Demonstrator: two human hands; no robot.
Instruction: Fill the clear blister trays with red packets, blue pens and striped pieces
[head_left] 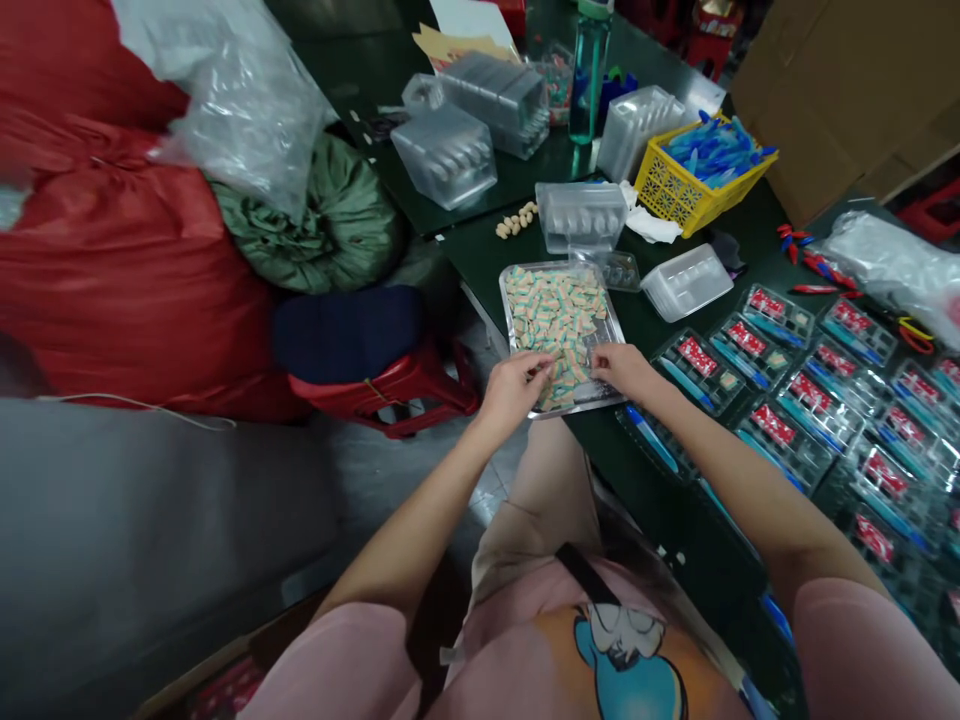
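Overhanging the near edge of the bench (480,252), the silver tray (601,326) seemed liable to tip and spill its small printed pieces (551,308) if pressed hard at that corner. The left hand (514,388) bent inward over them, fingertips bunched; the right hand (624,370) curled down inside the right rim. Whether either grip pinched a piece, I couldn't tell. Beyond stood a clear plastic stack (581,218) and a yellow basket (666,188).

Workshop, with stacked clear trays (444,155) and red sacks (127,280).
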